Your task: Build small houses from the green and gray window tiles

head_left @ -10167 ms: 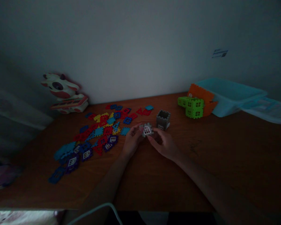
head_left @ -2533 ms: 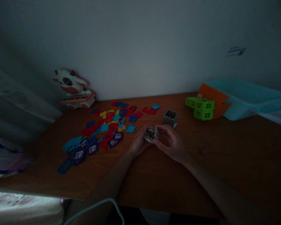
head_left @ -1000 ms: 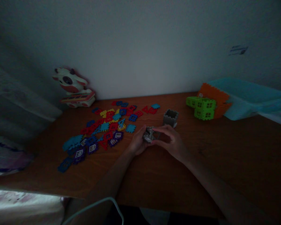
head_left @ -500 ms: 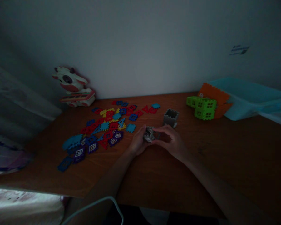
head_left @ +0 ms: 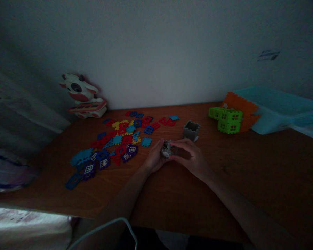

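Note:
Just above the wooden table, my left hand is closed around the left side of a small grey block piece. From the right, my right hand pinches the same grey block piece between thumb and fingertips. Its fine detail is dark, and the fingers hide part of it. Behind my right hand stands an open-topped grey box of interlocking panels, with a small white part low on its right side.
Many loose red, blue, yellow and purple panels spread over the table's left. A cow toy keyboard stands behind them. At right are a green block structure, orange panels and a light-blue bin. A pale cable crosses the front.
The grey block piece has turned slightly between my hands. Both hands keep nearly the same place and grip; the whole view has shifted a little.

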A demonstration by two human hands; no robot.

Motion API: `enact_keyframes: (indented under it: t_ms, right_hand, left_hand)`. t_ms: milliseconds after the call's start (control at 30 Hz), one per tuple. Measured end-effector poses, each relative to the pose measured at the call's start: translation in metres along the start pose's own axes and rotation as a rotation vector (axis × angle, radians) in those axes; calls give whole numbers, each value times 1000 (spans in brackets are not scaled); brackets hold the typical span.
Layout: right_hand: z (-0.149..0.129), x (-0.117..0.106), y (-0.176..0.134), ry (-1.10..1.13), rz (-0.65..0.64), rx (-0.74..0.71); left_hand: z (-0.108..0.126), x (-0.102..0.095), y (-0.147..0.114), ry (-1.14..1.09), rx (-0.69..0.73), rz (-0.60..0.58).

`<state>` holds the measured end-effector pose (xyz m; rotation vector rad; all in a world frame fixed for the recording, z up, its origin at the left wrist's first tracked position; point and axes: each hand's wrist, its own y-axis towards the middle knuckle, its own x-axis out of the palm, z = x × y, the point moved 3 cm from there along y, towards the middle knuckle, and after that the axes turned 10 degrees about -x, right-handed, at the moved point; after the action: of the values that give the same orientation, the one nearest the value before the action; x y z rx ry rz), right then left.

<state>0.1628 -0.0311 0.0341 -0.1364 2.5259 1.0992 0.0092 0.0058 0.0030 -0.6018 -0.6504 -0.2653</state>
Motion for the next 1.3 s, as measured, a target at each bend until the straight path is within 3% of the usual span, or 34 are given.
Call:
enact_keyframes:
  t_ms: [800,1133,1300]
  right_hand:
    - [-5,5,-3,-69,47,10]
    - [-4,6,-3,-38,48,7]
    - [0,7,-5,51,94,80]
  left_hand:
    - [3,2,1,-72,6,-24]
    - [2,2,-1,11,-78,-57]
    - [2,1,-2,11,-47,-57]
